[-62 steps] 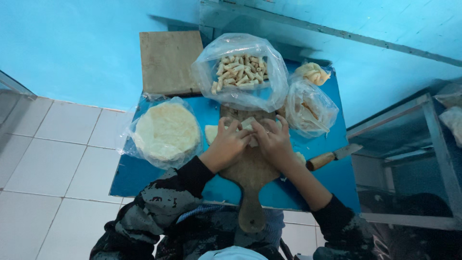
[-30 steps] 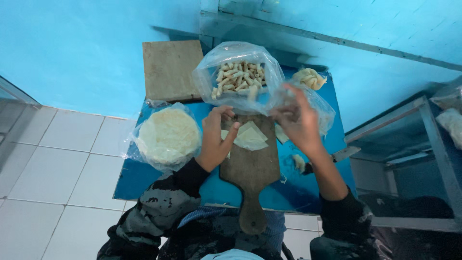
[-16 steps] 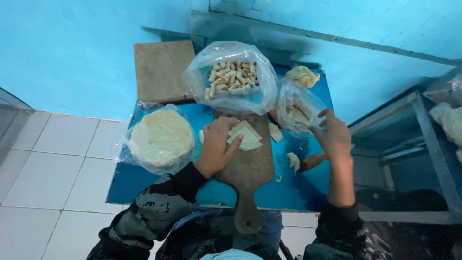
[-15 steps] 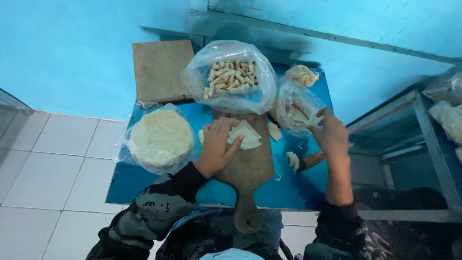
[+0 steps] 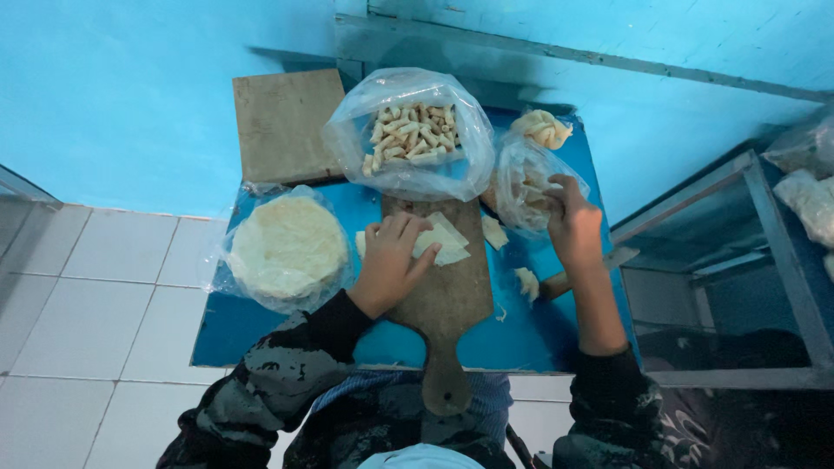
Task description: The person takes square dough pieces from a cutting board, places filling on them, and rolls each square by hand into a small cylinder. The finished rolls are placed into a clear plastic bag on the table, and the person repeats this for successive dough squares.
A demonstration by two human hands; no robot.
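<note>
My left hand (image 5: 391, 263) lies flat on a pale triangular pastry sheet (image 5: 445, 244) on a wooden paddle board (image 5: 447, 300) that rests on the blue table (image 5: 261, 334). My right hand (image 5: 573, 221) reaches into a small clear plastic bag of filling (image 5: 521, 182) at the right of the board; its fingertips are hidden in the bag, so a grip cannot be seen. Small pale dough pieces (image 5: 528, 282) lie on the table between the board and my right wrist.
A large clear bag of rolled pastry sticks (image 5: 408, 137) stands behind the board. A bagged stack of round pastry sheets (image 5: 287, 247) lies at the left. A square wooden board (image 5: 282, 126) sits at the back left, a metal rack (image 5: 738, 278) at the right.
Both hands were together on the board. My right hand has since moved right to the small bag, while my left hand stays pressed on the pastry sheet.
</note>
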